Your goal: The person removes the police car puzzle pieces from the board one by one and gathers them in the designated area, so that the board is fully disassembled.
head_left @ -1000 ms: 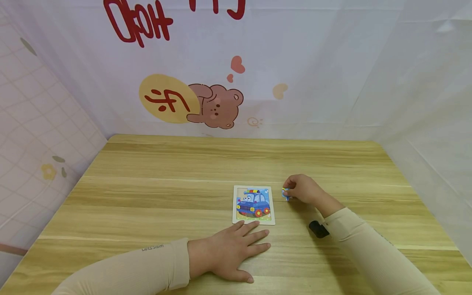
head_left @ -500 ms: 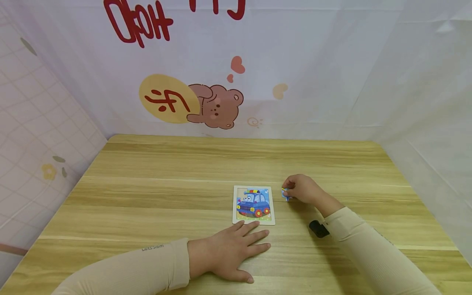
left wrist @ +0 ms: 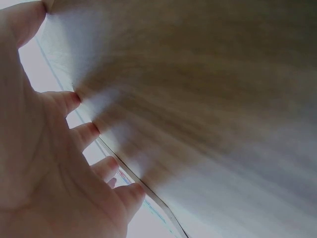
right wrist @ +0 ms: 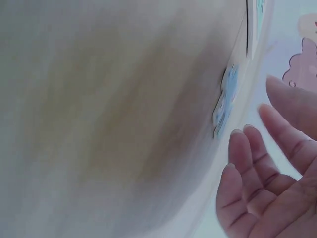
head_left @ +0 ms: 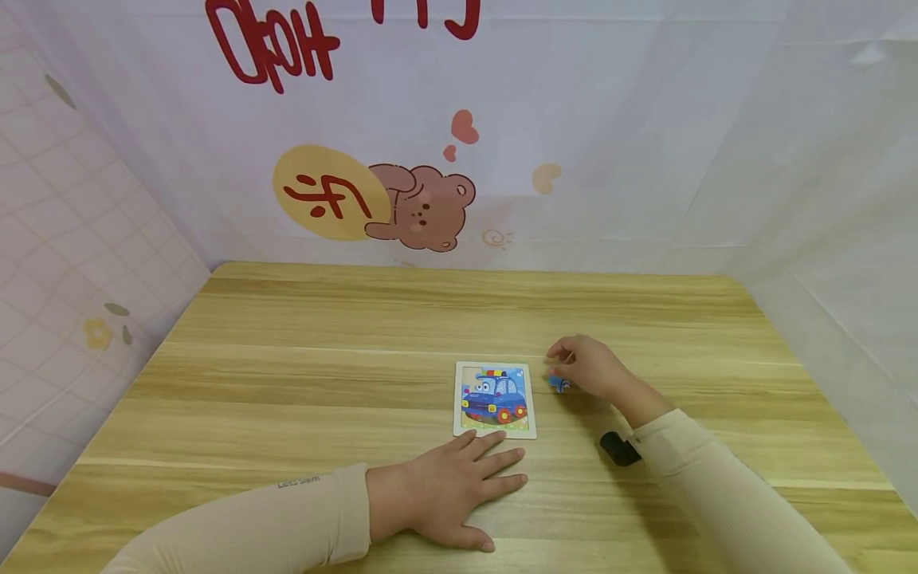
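A square picture puzzle [head_left: 495,433] with a pale frame lies on the table, showing a blue cartoon police car. Its upper-left corner shows bare pale board. My left hand [head_left: 452,490] lies flat with fingers spread, the fingertips at the frame's near edge. To the right of the frame lies a small blue puzzle piece [head_left: 559,384], flat on the table in the right wrist view. My right hand [head_left: 591,368] is just above this puzzle piece [right wrist: 227,96], thumb and forefinger parted, nothing between them. In the head view the fingers partly cover the piece.
The wood-grain table [head_left: 323,319] reaches back to a white cloth backdrop [head_left: 610,96] printed with a bear and red lettering. A black wrist device [head_left: 619,448] hangs under my right sleeve. Pale cloth walls stand on both sides.
My right hand has let go of the puzzle piece; its thumb and forefinger have parted and lifted slightly. The piece lies on the table. My left hand has stayed in place.
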The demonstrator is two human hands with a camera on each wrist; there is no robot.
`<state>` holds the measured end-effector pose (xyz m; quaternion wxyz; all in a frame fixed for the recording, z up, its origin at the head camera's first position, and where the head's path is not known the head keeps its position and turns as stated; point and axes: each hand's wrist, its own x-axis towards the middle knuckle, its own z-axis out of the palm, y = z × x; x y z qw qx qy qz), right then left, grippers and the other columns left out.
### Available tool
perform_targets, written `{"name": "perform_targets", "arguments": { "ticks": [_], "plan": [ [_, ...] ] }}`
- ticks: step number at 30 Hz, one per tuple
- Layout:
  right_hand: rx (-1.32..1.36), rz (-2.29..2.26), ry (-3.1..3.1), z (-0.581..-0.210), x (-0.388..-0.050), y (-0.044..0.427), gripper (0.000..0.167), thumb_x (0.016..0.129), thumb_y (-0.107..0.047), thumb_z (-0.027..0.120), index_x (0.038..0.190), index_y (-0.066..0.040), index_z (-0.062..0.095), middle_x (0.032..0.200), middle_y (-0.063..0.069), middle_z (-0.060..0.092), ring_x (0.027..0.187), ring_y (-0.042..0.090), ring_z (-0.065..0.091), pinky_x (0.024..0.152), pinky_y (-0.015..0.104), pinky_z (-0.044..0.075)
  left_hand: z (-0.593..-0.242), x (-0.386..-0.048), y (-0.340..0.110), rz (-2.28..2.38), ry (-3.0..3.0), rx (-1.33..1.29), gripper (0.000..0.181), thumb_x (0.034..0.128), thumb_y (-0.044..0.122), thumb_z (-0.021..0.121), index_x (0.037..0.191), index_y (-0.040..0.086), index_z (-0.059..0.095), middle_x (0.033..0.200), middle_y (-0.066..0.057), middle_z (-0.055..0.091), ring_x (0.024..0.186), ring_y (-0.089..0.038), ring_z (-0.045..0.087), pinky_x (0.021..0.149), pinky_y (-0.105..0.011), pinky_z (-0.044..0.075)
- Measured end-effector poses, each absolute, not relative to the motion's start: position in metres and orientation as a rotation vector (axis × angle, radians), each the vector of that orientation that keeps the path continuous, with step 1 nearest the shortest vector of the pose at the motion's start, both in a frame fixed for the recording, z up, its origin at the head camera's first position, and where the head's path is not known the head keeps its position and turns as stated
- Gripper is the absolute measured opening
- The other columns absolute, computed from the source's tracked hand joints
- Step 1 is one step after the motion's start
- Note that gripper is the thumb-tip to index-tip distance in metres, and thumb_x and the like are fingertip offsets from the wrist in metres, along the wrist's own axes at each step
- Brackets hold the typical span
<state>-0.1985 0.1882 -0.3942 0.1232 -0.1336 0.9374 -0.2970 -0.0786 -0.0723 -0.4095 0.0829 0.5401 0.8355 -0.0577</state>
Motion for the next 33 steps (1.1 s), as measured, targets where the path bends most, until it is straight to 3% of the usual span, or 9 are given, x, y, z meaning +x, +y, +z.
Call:
{"name": "perform_targets", "arguments": {
  "ticks": [8,14,33],
  "plan": [
    [-0.428,-0.992,2.703,-0.395,-0.192,0.172,0.020,0.091,-0.011,0.064,0.110,-0.002,0.067,0.115,0.016,0.060,0.099,0.029,0.058,0.079,0.039,0.052,-0.409,-0.079,-0.072,-0.174,2.495,1.615,0.076,0.0912,0.070,0.036,0.154,0.029,0.024,0.161,0.002,0.018,0.147,-0.026,0.017,0.111,-0.045,0.030],
    [-0.445,-1.027,2.687,-0.396,-0.191,0.160,0.020,0.092,-0.010,0.064,0.110,-0.003,0.068,0.112,0.013,0.061,0.097,0.027,0.058,0.075,0.035,0.052,-0.408,-0.079,-0.072,-0.172,2.482,1.606,0.077,0.0910,0.071,0.035,0.155,0.030,0.023,0.161,0.002,0.017,0.147,-0.025,0.016,0.112,-0.045,0.030],
    [-0.571,-0.891,2.683,-0.396,-0.193,0.122,0.016,0.091,-0.008,0.066,0.106,-0.006,0.070,0.107,0.007,0.062,0.096,0.023,0.060,0.086,0.040,0.051,-0.410,-0.077,-0.074,-0.184,2.523,1.664,0.075,0.0916,0.069,0.038,0.153,0.027,0.028,0.159,0.000,0.022,0.146,-0.027,0.020,0.110,-0.044,0.033]
  ]
}}
